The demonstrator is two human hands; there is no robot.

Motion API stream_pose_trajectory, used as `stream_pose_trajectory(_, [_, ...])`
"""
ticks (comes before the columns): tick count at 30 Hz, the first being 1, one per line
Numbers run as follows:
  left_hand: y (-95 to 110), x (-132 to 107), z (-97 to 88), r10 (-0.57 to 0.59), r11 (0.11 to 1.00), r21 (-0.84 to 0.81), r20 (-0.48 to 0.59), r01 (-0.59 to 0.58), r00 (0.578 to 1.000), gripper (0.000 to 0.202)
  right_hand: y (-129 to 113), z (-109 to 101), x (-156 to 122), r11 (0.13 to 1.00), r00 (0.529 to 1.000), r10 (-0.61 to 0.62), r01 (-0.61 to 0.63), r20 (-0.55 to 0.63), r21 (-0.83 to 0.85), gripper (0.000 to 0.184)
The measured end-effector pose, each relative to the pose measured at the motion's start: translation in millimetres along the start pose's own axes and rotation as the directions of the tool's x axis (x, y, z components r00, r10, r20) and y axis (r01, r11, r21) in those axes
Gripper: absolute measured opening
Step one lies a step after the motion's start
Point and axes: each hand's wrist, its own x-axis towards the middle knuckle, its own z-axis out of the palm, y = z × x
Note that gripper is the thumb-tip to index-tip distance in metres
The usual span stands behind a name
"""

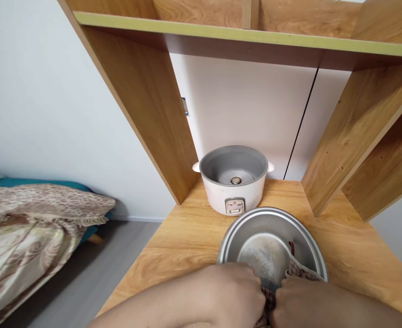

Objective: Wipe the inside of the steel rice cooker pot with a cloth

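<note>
A brown patterned cloth point(302, 271) with a pale edge and a small dark red loop hangs partly inside a round silver metal pot point(235, 232). My left hand point(233, 291) is closed in a fist on the cloth at the pot's near side. Close beside it, my right hand point(298, 298) also grips the cloth, and a bunched bit of fabric shows between the two fists. Both hands cover the near rim of the pot. Behind the pot stands a white rice cooker body point(218, 193), lidless, with its grey inside and round centre piece showing.
The wooden desk point(173, 246) carries the pot and cooker. A wooden upright point(146, 105) rises at the left and another upright point(344, 136) at the right, under a shelf point(221, 32). A sofa with a patterned cover point(33, 241) is at far left.
</note>
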Motion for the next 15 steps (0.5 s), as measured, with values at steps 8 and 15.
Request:
stream_pose_trajectory(8, [-3.0,-2.6,2.8,0.02,0.999,-0.033,-0.078,-0.022,0.997,0.059,-9.1,-3.3,-1.4,0.993,0.994,0.112,-0.112,-0.013,-0.038,0.034])
stream_pose_trajectory(15, [-2.4,-0.3,4.6,0.029,0.998,-0.051,-0.065,-0.033,0.997,0.061,-4.8,4.0,-1.5,0.996,0.996,0.081,-0.081,-0.024,0.026,0.032])
